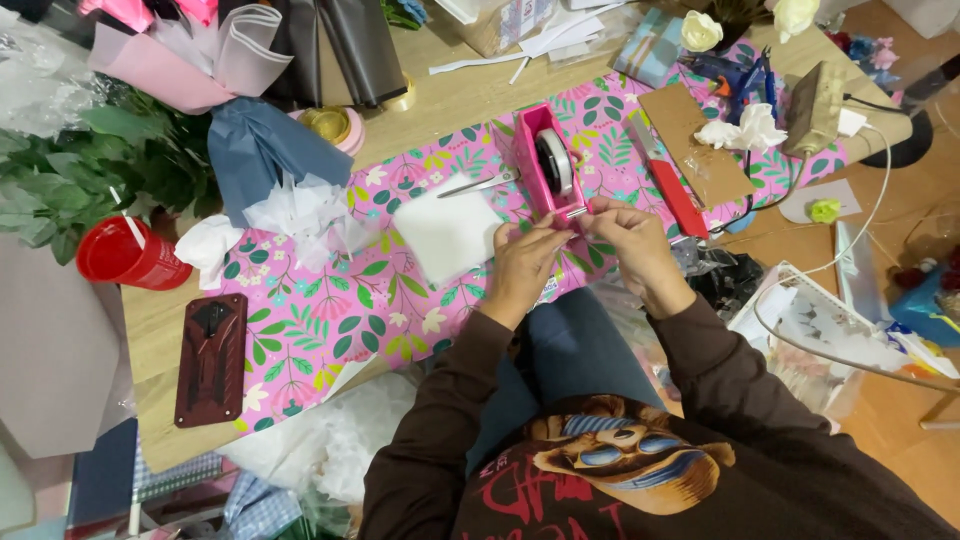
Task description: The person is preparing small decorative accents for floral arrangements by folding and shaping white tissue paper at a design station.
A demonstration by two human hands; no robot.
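Wooden and crowded, the desk (450,100) is carrying a pink floral sheet (330,310) that is covering most of its middle and is running up to the near edge, where the person is sitting with knees tucked just under it. On that sheet a pink tape dispenser (548,165) is standing with its cutter end pointing toward the person, and everything else is lying around it. Both hands are meeting right at that cutter end: the left hand (525,262) is curling in with its fingers pressed together at the tips, and the right hand (628,240) is doing the same, the two appearing to be pinching a short strip of tape (577,222) between them, though the strip itself is too small to make out clearly. Just left of the dispenser a white square pad (445,232) is lying flat, with scissors (478,184) touching its far edge. Right of the dispenser a red utility knife (668,180) is lying alongside a piece of brown cardboard (695,140). Well left of the dispenser a red cup (128,255) is sitting at the sheet's edge, and a dark red phone case (210,358) is resting near the desk's near edge. Open sheet is showing mainly below the pad, left of the hands.
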